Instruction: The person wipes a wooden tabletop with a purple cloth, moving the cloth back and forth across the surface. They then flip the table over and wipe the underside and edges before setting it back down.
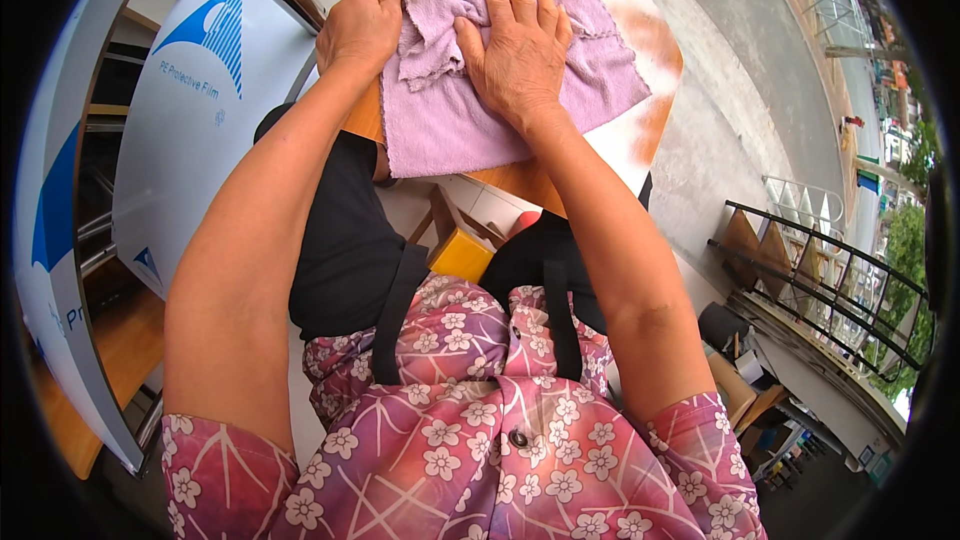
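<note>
A crumpled pink-purple cloth (440, 130) lies over a glossy orange-brown wooden top (652, 60) with rounded corners, in front of my knees. Flat on the cloth rests my right hand (520, 55), its fingers spread and pointing away from me. At the left edge of the wooden top, my left hand (362, 28) is closed around the edge, with its thumb up beside the cloth's bunched fold. The undersides of its fingers are hidden. Bright white reflections show on the wood to the right of the cloth.
Panels in white and blue protective film (215, 130) stand close on my left, by a shelf frame. Below the top, between my legs, is a yellow wooden piece (462, 252). A black metal rack (820, 290) stands at the right, and concrete floor (725, 90) stretches beyond the top.
</note>
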A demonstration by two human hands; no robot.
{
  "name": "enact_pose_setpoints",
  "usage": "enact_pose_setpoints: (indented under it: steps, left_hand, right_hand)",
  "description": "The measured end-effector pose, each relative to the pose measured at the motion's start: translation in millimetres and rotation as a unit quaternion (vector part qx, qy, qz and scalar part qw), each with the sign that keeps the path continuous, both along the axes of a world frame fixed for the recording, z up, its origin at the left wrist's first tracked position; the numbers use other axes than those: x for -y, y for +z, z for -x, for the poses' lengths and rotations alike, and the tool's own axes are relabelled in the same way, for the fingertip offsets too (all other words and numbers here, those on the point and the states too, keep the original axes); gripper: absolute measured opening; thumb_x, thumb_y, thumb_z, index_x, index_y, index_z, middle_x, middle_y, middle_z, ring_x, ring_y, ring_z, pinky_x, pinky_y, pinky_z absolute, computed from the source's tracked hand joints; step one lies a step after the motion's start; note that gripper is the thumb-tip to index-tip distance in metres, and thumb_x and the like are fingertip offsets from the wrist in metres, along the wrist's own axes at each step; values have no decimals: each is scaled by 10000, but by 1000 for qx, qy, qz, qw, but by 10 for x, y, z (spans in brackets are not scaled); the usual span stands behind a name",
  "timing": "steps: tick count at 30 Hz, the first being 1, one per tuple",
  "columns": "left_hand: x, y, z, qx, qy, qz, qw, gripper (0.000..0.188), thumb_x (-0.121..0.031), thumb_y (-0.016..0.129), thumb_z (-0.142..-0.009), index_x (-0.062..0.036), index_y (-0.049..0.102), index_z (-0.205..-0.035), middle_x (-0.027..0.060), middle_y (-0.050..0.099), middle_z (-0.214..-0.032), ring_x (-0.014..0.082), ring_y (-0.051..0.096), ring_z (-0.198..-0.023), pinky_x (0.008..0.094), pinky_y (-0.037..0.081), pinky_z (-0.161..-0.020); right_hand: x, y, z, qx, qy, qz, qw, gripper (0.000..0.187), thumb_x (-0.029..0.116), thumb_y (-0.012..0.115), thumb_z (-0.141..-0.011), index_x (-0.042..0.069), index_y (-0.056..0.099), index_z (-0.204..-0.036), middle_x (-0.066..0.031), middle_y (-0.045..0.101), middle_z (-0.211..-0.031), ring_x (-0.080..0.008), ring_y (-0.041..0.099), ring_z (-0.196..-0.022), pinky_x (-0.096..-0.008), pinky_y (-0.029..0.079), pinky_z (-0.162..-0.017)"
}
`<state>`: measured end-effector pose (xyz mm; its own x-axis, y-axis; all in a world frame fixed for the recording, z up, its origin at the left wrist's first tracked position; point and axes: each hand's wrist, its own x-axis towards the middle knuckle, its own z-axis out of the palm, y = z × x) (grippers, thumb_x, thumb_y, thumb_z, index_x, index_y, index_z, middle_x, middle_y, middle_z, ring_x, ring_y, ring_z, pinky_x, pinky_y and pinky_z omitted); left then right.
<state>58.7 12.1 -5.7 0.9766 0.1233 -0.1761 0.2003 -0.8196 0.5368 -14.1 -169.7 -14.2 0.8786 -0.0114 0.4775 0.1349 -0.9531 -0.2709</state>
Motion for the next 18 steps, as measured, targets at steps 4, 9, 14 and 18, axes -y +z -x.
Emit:
enact_pose_setpoints:
  steps: [4, 9, 14, 18]
  left_hand:
    - [-1, -14, 10, 3, 2, -2, 1000, 777, -696, 335, -1028, -46, 756, -1083, 254, 738, -1114, 450, 690, -1087, 521, 532, -931]
    - [-10, -21, 7, 7, 2, 2, 1000, 770, -694, 341, -1028, -49, 759, -1082, 250, 742, -1101, 446, 692, -1084, 519, 535, -925]
    - [4, -17, 13, 4, 2, -4, 1000, 763, -695, 349, -1026, -55, 762, -1078, 245, 743, -1104, 444, 692, -1085, 518, 534, -926]
    - [-3, -36, 1, 7, 1, -1, 1000, 760, -699, 367, -1017, -52, 761, -1073, 241, 744, -1107, 439, 693, -1083, 512, 535, -923]
  right_hand:
    - [-7, -28, -20, -5, 1, -10, 1000, 556, 463, 648, -939, 147, 613, -1395, -130, 538, -1479, -406, 368, -1463, -593, 218, -1220]
    - [-25, -45, -10, -6, 0, -7, 1000, 564, 465, 649, -939, 154, 601, -1408, -124, 530, -1491, -402, 360, -1468, -591, 210, -1225]
    - [-20, -34, -10, -9, -3, -6, 1000, 562, 467, 646, -940, 152, 600, -1404, -123, 528, -1493, -401, 360, -1468, -591, 214, -1221]
    - [-20, -35, -31, -3, -2, -10, 1000, 553, 471, 640, -941, 152, 610, -1391, -124, 531, -1488, -401, 367, -1464, -595, 225, -1215]
